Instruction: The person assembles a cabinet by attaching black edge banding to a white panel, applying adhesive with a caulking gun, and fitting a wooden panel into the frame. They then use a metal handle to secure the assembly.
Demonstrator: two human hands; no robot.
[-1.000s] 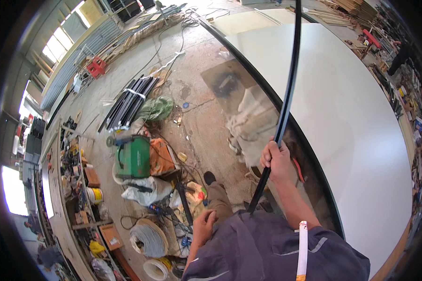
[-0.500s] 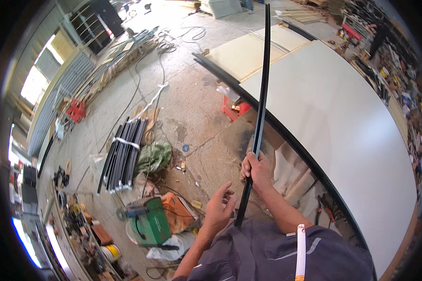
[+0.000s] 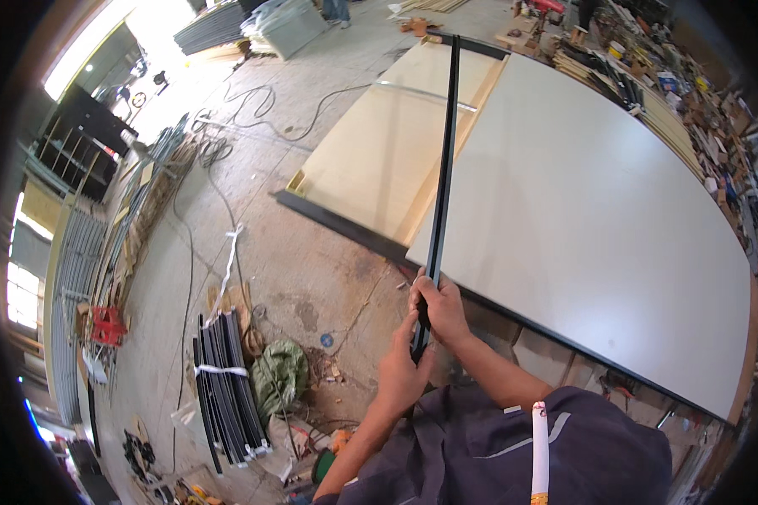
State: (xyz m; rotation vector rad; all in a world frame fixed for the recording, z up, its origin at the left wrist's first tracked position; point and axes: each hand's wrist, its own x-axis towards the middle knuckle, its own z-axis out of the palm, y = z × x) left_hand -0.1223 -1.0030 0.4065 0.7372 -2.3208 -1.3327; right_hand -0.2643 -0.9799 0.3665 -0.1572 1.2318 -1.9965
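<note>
A long, narrow black profile strip (image 3: 448,143) rises from my hands and runs away from me, over the near edge of a large panel. My right hand (image 3: 443,310) is closed round the strip a little above its near end. Just below it, my left hand (image 3: 403,370) grips the same strip, fingers on one side and thumb on the other. The strip's near end is partly hidden by my left hand. The panel has a white board (image 3: 598,227), a pale wooden section (image 3: 370,151) and a black edge strip (image 3: 337,223).
On the concrete floor at left lie a tied bundle of dark strips (image 3: 227,396) and a green sack (image 3: 280,379). Cables (image 3: 261,105) trail across the floor. A red crate (image 3: 107,326) stands by stacked grey lengths (image 3: 74,295). Clutter (image 3: 724,126) lines the far right.
My left hand has come up from beside the strip and closed on its near end. The view has shifted, showing more of the panel at right; the strip's far end appears lower.
</note>
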